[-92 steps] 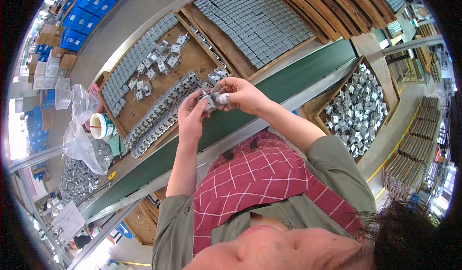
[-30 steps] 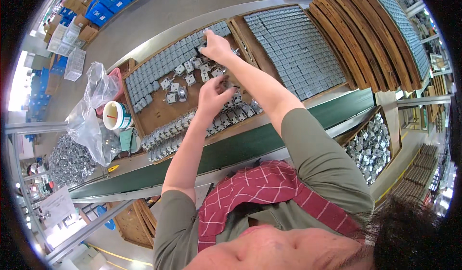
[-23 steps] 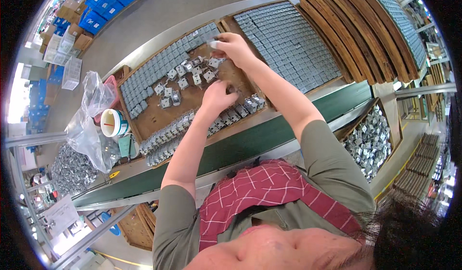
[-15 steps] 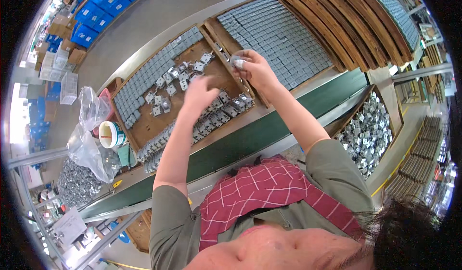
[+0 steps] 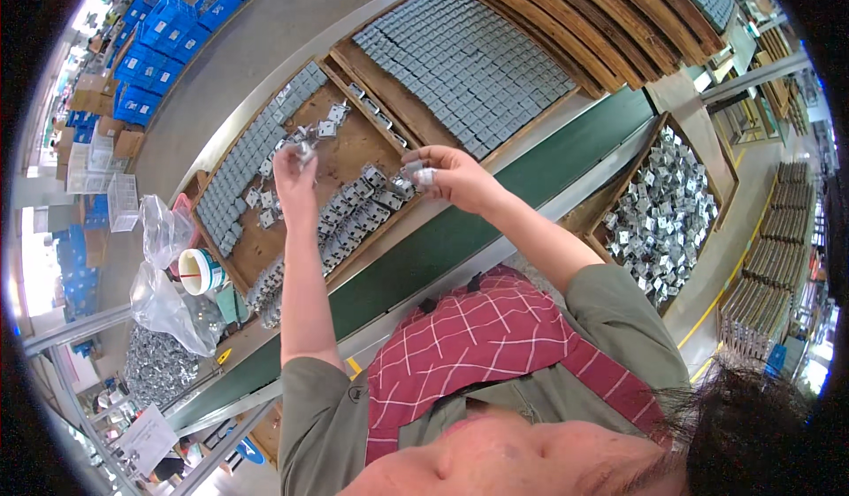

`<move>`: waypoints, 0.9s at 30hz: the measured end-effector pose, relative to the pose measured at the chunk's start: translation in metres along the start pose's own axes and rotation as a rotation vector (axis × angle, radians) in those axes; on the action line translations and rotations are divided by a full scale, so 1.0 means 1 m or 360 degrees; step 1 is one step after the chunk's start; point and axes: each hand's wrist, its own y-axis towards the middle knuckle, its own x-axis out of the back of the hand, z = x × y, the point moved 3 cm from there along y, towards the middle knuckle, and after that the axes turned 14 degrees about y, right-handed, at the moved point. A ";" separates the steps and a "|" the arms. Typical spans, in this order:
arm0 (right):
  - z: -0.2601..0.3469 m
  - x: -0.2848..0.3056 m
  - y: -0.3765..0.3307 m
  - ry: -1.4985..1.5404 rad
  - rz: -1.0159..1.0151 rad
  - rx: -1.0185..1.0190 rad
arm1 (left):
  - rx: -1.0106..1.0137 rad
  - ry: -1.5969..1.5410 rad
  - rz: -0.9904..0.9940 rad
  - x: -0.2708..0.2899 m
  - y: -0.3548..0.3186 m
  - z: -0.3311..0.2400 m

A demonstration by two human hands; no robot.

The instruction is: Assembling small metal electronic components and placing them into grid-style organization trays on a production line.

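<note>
My left hand (image 5: 296, 182) is over the wooden tray (image 5: 367, 142), its fingertips pinched on a small silver metal bracket (image 5: 305, 151), slightly blurred. My right hand (image 5: 453, 179) is at the tray's near right corner, thumb and fingers closed on a small metal piece (image 5: 414, 169); the fingers partly cover it. Close to this hand, silver brackets (image 5: 354, 209) stand in packed rows along the tray's near side. Loose brackets (image 5: 332, 120) lie scattered in the middle, around my left hand. Flat grey metal parts (image 5: 232, 191) line the far left side.
A second tray of tightly laid grey parts (image 5: 460, 67) adjoins on the right, with stacked wooden trays (image 5: 566, 27) beyond. A green strip (image 5: 531, 195) runs along the near edge. At right stands a box of loose brackets (image 5: 663, 213); at left, a white bucket (image 5: 199, 270) and plastic bags (image 5: 164, 297).
My left hand has moved left and now pinches a bracket among the loose ones. The right hand has come down from the divider between the trays to the packed rows. The view has shifted slightly.
</note>
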 end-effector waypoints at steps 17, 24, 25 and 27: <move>-0.029 -0.009 -0.029 0.0084 0.0060 -0.0308 | 0.0881 -0.0983 0.0277 -0.037 -0.118 -0.056; -0.017 -0.003 -0.029 -0.0241 0.0177 -0.0308 | 0.0784 -0.0735 0.0643 -0.048 -0.122 -0.056; -0.013 -0.006 -0.029 -0.0373 0.0135 -0.0262 | 0.0712 -0.0687 0.0625 -0.048 -0.122 -0.061; -0.008 -0.010 -0.027 -0.0562 0.0192 -0.0195 | 0.0643 -0.0640 0.0605 -0.048 -0.122 -0.063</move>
